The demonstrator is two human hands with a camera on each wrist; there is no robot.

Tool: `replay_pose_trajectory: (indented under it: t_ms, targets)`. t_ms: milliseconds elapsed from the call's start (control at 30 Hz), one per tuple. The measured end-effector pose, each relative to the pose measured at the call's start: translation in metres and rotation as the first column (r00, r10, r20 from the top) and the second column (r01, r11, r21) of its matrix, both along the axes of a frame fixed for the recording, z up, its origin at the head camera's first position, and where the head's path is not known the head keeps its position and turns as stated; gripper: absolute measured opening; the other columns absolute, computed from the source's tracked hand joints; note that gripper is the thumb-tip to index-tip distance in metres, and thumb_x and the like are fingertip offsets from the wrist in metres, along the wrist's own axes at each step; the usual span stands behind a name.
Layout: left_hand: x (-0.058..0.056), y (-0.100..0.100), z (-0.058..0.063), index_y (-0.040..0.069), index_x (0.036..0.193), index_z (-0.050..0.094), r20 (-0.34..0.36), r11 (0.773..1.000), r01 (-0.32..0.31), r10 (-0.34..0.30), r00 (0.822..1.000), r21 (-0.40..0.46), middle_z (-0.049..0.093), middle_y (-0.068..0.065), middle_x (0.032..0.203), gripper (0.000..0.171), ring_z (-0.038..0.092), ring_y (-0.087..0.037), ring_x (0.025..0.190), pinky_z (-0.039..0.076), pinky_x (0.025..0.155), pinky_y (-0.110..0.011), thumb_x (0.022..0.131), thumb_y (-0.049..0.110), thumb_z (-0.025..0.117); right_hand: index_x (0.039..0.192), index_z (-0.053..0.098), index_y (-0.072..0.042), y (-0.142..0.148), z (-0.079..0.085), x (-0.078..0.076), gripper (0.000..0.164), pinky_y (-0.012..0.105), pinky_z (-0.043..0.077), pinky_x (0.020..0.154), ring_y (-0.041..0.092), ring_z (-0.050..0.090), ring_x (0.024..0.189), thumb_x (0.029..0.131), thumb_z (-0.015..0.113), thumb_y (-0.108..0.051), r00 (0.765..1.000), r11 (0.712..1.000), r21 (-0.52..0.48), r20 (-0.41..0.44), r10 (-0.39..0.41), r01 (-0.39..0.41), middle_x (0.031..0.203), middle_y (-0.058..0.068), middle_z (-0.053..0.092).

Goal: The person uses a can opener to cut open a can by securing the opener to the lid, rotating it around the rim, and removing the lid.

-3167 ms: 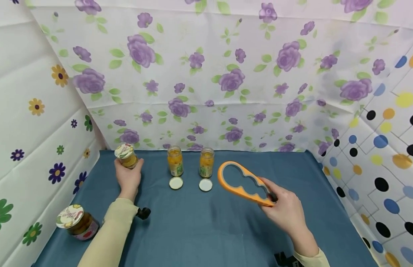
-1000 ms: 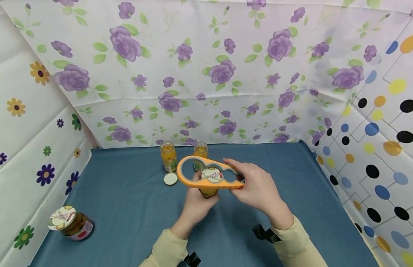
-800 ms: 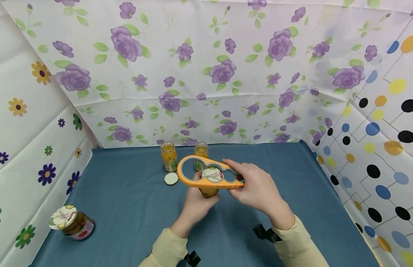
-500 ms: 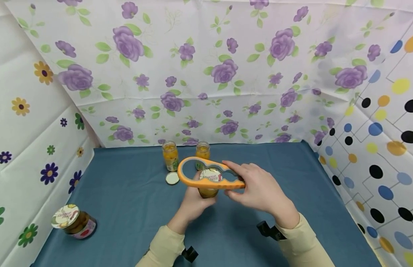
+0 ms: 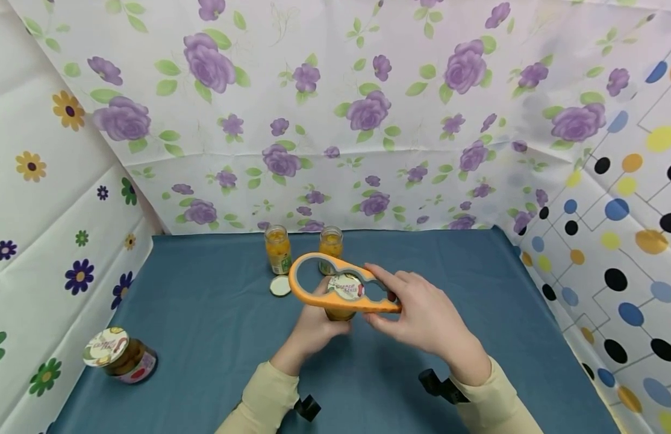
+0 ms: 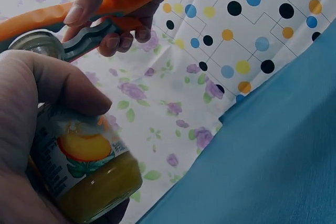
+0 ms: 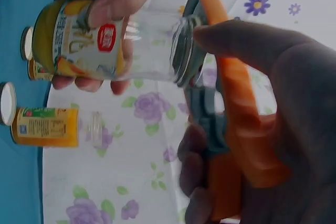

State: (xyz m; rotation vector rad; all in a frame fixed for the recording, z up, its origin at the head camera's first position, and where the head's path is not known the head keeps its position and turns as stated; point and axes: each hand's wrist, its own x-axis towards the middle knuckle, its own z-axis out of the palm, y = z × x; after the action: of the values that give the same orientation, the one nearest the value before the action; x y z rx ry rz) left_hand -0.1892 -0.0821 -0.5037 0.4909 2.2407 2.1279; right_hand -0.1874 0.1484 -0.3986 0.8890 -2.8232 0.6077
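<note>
— Our left hand (image 5: pixel 312 328), in the head view, holds what?
— At centre it clasps a clear glass jar (image 5: pixel 341 314) with a white printed lid (image 5: pixel 347 287); our right hand (image 5: pixel 424 312) grips an orange-and-grey loop-shaped opener (image 5: pixel 352 302) round that lid.
— The left wrist view?
— We see a fruit-printed label (image 6: pixel 79 148), lower left.
— The right?
— The jar, upper left; below it, an orange-filled lidless glass jar (image 7: pixel 47 128).

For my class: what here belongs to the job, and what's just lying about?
Seemingly in the job:
Held jar in the left grip, with its patterned lid
Orange opener in the right grip, around that lid

Standing or lying about:
Left open jar, at the back
Right open jar, beside it
White lid before the left open jar
Second white lid
Lidded jar at the left front
</note>
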Motion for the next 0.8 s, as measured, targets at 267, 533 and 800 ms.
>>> replay_pose_trajectory:
  t_ms: [267,533,800]
  targets:
    - [-0.001,0.004,-0.003,0.004,0.151,0.05,-0.108,0.977,-0.185,0.174,0.979,-0.103,0.069,-0.01,0.125,0.081,0.064,-0.025,0.101,0.05,0.085,-0.045,0.075,-0.009,0.077,0.167,0.041,-0.018,-0.013,0.004,0.023,0.093,0.026,0.04,0.049,0.002,0.042,0.055,0.093,0.078,-0.062,0.995,0.998,0.021,0.077,-0.062,0.06,0.083,-0.011,0.051]
    - [-0.004,0.008,-0.007,0.007,0.146,0.054,-0.118,0.967,-0.247,0.238,0.964,-0.062,0.068,-0.01,0.128,0.073,0.067,-0.027,0.117,0.054,0.098,-0.05,0.081,-0.001,0.087,0.165,0.042,-0.009,-0.021,0.004,0.024,0.09,0.028,0.038,0.049,0.006,0.044,0.054,0.096,0.079,-0.053,0.985,0.994,-0.079,0.161,-0.062,0.075,0.075,-0.01,0.053]
    - [-0.004,0.006,-0.007,0.008,0.143,0.057,-0.171,0.985,-0.171,0.165,0.971,-0.021,0.064,-0.009,0.131,0.067,0.065,-0.025,0.115,0.054,0.093,-0.042,0.083,-0.008,0.083,0.158,0.051,-0.02,-0.012,-0.005,-0.001,0.082,0.029,0.033,0.044,0.012,0.038,0.044,0.09,0.086,-0.049,0.914,0.992,-0.109,0.406,-0.018,0.068,0.06,-0.005,0.051]
